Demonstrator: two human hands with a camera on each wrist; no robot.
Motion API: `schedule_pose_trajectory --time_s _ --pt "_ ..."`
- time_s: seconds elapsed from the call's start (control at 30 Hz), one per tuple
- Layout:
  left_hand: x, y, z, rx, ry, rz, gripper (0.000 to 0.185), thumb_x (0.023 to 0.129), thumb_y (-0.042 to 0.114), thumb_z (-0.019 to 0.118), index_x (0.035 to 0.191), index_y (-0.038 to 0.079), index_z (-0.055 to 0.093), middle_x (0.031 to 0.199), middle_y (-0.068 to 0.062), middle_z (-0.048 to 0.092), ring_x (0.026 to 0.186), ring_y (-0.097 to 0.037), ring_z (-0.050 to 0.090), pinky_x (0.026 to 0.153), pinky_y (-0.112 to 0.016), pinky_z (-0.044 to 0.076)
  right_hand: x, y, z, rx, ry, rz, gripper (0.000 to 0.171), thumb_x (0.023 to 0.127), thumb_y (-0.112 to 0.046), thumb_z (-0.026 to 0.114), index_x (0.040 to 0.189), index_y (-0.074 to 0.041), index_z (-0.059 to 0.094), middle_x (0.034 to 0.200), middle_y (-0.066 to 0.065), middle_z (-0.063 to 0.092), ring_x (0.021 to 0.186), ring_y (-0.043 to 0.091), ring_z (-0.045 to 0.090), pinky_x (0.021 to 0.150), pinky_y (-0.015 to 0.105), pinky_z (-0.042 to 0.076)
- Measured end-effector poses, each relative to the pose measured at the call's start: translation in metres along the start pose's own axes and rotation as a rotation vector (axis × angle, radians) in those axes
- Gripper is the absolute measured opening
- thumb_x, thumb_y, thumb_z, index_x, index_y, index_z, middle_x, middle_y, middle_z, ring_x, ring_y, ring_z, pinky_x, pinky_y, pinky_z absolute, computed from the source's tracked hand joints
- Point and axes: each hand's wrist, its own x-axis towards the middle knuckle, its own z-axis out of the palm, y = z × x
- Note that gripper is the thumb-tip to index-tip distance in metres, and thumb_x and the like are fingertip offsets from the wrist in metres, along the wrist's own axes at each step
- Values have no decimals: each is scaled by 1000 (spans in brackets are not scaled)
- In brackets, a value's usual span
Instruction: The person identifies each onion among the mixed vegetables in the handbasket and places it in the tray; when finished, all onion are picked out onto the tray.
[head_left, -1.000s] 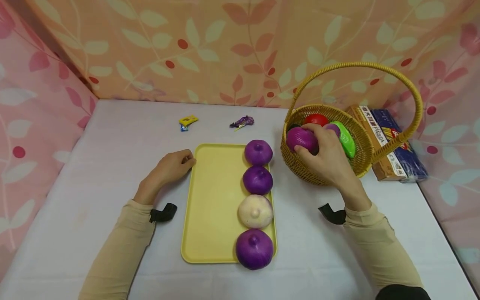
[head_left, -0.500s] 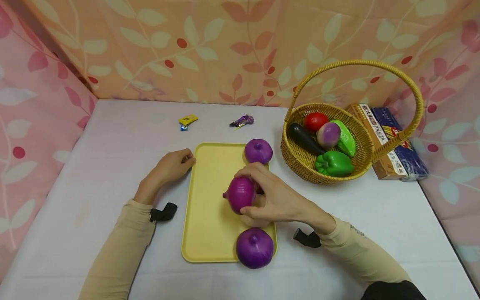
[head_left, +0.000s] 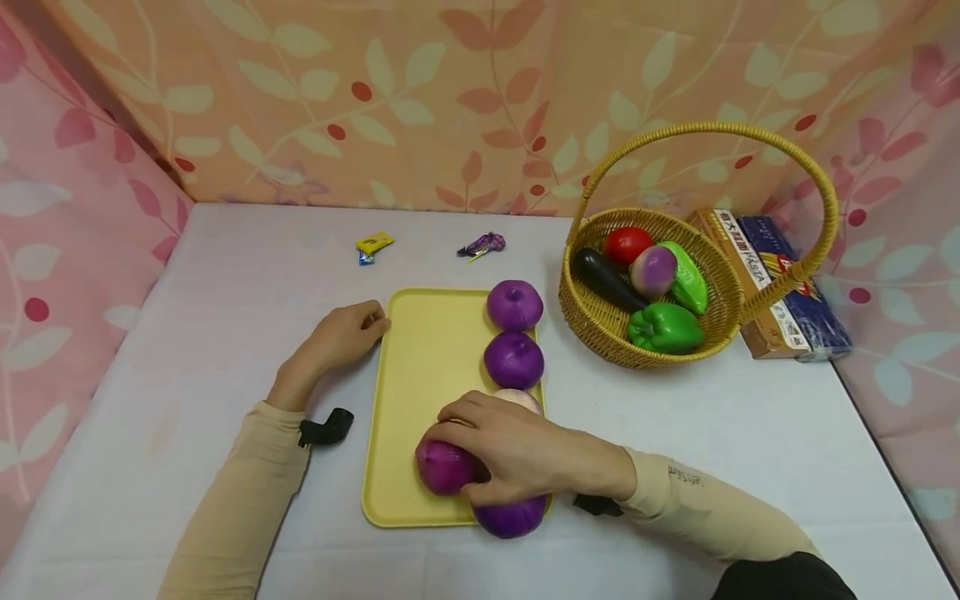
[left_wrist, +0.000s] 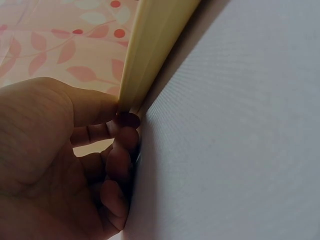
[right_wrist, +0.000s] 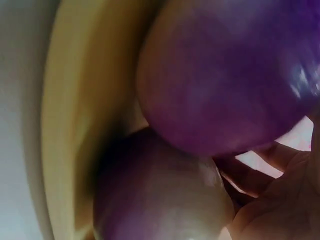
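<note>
My right hand (head_left: 517, 446) holds a purple onion (head_left: 442, 467) low over the front of the yellow tray (head_left: 420, 367); whether it touches the tray cannot be seen. Partly under that hand is a larger purple onion (head_left: 512, 521), at the tray's front right. A white onion (head_left: 520, 398) is mostly hidden behind the knuckles. Two more purple onions, one nearer (head_left: 513, 360) and one farther (head_left: 514, 305), continue the row along the right rim. My left hand (head_left: 341, 333) pinches the tray's left rim; thumb and finger meet at the edge (left_wrist: 150, 45) in the left wrist view.
A wicker basket (head_left: 585, 329) with a tall handle stands right, holding an eggplant (head_left: 606, 279), tomato (head_left: 628, 244), green pepper (head_left: 666, 328), purple-white turnip-like piece (head_left: 653, 271) and light green vegetable (head_left: 686, 279). Pasta packages (head_left: 787, 292) lie beside it. Small wrapped sweets (head_left: 374, 243) lie behind the tray.
My right hand has lifted the purple onion out of the basket, carried it left across the tray and brought it down toward the front. My left hand has stayed at the tray's rim.
</note>
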Motion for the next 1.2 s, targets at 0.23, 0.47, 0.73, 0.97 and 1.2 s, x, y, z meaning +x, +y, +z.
schedule_pose_trajectory --time_s 0.23,0.47,0.73,0.97,1.2 --pt "0 0 2 4 4 -14 20 101 25 48 101 9 61 82 -6 57 76 -21 50 66 -31 38 0 0 3 -10 -31 -32 45 81 -40 72 119 -18 60 120 -3 64 111 11 58 97 24 47" --pt "1 -2 2 9 16 10 20 101 23 49 99 8 61 77 -5 54 71 -20 48 63 -30 36 0 -2 1 -14 -110 -52 48 85 -44 70 126 -21 62 119 -3 64 110 11 59 96 24 47" --pt "2 -2 2 -3 10 14 20 101 23 49 99 8 62 76 -4 53 70 -18 47 62 -29 35 0 -5 1 20 -177 -44 50 84 -45 71 127 -23 60 120 -4 61 111 9 57 96 22 46" --pt "2 -3 2 -2 5 11 20 101 23 49 100 8 62 77 -5 54 72 -19 48 63 -29 36 -1 -4 -1 27 -163 -44 50 85 -46 70 128 -22 60 122 -3 61 112 10 57 96 23 47" --pt "2 -2 2 0 2 -1 21 101 24 49 102 8 62 80 -6 56 74 -20 49 64 -30 37 -12 29 -28 37 155 58 36 89 -26 68 121 -12 64 120 2 65 114 17 59 99 32 47"
